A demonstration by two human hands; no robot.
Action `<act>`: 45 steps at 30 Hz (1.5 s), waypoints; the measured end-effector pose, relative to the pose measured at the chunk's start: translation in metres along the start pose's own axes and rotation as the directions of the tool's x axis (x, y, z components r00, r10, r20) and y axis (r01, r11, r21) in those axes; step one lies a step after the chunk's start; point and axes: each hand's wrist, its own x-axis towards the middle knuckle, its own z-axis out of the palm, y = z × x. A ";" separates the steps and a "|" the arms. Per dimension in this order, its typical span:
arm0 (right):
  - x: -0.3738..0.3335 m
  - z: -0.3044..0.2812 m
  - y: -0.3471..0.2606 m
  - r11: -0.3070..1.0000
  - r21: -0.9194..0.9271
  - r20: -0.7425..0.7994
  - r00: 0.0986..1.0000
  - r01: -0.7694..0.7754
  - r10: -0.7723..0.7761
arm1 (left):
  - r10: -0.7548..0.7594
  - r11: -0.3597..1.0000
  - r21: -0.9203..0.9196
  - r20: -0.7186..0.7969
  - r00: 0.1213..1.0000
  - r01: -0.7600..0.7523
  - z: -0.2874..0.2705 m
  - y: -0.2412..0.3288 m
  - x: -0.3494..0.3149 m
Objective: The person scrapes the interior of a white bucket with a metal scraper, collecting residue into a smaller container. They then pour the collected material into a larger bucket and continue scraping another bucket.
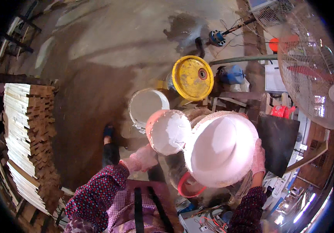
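Observation:
My left hand (143,158), in a pale pink knit glove, is closed on the lower left side of a small reddish bucket (150,123). White paste coats that bucket's inside, and its rim touches a large white-crusted tub (200,173). The tub holds smooth white paste (229,149) and leans toward me. At the tub's right side is my right hand (258,157), gloved alike, its fingers pressed along the wall; the tub hides part of them. Behind the small bucket stands a white pail (132,106) with pale contents and a crusted rim.
Just beyond stands a drum with a yellow lid (188,77). A blue container (235,74) lies near it. On the right are a large caged fan (310,66) and a dark panel (277,143). Stacked boards (29,143) rise at left. Below the tub sits a red ring-shaped rim (182,185).

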 end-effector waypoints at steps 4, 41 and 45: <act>0.005 -0.006 0.013 0.999 0.003 0.028 0.998 0.051 -0.051 | -0.002 0.998 -0.055 -0.022 1.000 0.001 0.025 0.023 0.005; 0.040 -0.240 0.461 0.838 -0.529 -0.175 0.950 0.132 -0.260 | 0.002 0.870 -0.461 -0.354 0.935 -0.176 0.144 0.017 0.009; -0.068 -0.227 0.342 0.963 -0.220 -0.073 0.982 0.156 -0.176 | 0.061 0.893 -0.385 -0.409 0.911 -0.232 0.158 0.006 0.028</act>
